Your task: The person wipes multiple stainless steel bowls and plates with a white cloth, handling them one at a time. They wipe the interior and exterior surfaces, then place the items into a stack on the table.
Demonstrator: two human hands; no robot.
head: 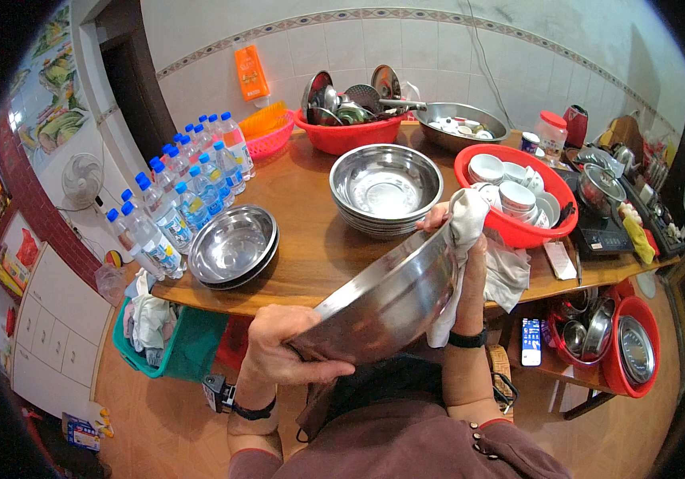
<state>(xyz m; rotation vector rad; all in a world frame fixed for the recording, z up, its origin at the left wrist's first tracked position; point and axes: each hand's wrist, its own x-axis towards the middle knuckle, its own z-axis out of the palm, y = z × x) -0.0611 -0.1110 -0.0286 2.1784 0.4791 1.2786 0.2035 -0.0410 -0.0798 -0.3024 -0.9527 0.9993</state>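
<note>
A large stainless steel basin (387,299) is held tilted on its side in front of my chest. My left hand (285,344) grips its lower left rim, thumb along the outer wall. At the upper right rim, my right hand (435,217) presses a white cloth (468,218) over the edge; the cloth hides most of that hand, and its tail hangs down by the wrist. Just beyond the held basin stands a stack of steel basins (387,179) on the wooden table (300,239). Two shallower steel bowls (234,245) lie nested to the left.
Several water bottles (163,203) line the table's left side. Red basins hold pots and lids (348,135) at the back and white bowls (516,194) at right. An induction cooker (602,230) sits farther right. Below are a green bin (198,335) and a bench with a phone (531,341).
</note>
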